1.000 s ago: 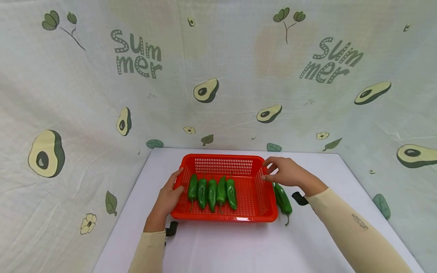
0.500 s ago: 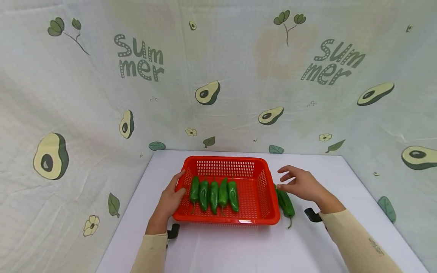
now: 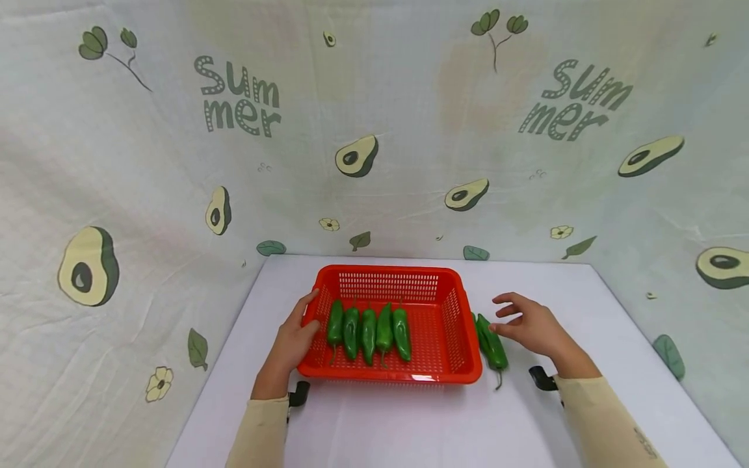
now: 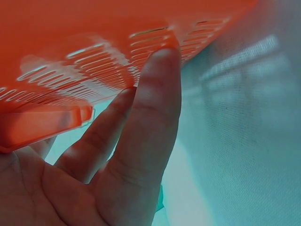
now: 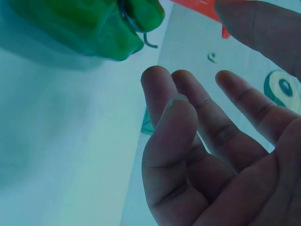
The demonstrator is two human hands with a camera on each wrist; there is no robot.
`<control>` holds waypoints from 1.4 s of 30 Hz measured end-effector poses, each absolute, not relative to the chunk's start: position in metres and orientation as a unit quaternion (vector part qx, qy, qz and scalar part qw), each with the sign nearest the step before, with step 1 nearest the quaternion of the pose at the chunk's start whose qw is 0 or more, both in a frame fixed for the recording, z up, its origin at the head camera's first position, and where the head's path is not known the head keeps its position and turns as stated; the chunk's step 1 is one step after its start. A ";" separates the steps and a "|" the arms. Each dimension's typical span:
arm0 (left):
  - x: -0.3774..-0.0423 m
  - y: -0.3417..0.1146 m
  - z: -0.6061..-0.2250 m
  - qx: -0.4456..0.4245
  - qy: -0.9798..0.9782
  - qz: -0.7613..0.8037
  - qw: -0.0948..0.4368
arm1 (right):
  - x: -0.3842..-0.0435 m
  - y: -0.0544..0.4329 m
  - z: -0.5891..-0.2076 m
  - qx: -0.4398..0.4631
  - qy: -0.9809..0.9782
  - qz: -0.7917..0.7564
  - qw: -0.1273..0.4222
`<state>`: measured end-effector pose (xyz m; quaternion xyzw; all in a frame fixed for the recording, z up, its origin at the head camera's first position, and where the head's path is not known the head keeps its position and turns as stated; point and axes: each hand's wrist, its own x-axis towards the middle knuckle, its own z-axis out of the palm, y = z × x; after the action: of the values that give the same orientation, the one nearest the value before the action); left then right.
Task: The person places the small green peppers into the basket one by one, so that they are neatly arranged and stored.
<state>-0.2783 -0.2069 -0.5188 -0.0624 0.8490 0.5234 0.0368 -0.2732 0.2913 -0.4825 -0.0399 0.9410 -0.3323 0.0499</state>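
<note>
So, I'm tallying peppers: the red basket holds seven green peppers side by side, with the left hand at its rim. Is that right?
The count is wrong: the head view shows five green peppers side by side in the red basket, not seven, with the left hand at its rim.

Cream sleeves on both of your forearms, black fittings at your wrists.
Your left sleeve (image 3: 261, 426) and right sleeve (image 3: 604, 419) end at the wrist, the right one bearing small dark lettering (image 3: 645, 442), too small to read. By each cuff sits a blunt-ended black piece, one left (image 3: 300, 394), one right (image 3: 542, 378); your left hand (image 3: 292, 342) and right hand (image 3: 531, 326) are bare.
</note>
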 end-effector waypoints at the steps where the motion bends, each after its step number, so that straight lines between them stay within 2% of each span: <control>1: -0.279 -0.207 -0.519 -0.062 0.850 0.522 0.037 | -0.274 0.292 -0.484 -0.037 0.941 -0.334 0.049; 11: -0.279 -0.207 -0.521 -0.063 0.849 0.524 0.031 | -0.281 0.298 -0.502 -0.021 0.938 -0.340 0.062; 25: -0.281 -0.207 -0.519 -0.065 0.851 0.519 0.035 | -0.288 0.295 -0.508 -0.021 0.940 -0.326 0.100; 36: -0.281 -0.207 -0.518 -0.057 0.852 0.519 0.037 | -0.285 0.293 -0.515 -0.030 0.953 -0.285 0.098; 42: -0.282 -0.207 -0.517 -0.050 0.858 0.509 0.033 | -0.288 0.294 -0.521 -0.030 0.946 -0.300 0.119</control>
<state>-0.2820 -0.2071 -0.5174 -0.0501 0.8585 0.5093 0.0331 -0.2884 0.2938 -0.5213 -0.0302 0.9458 -0.3004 0.1194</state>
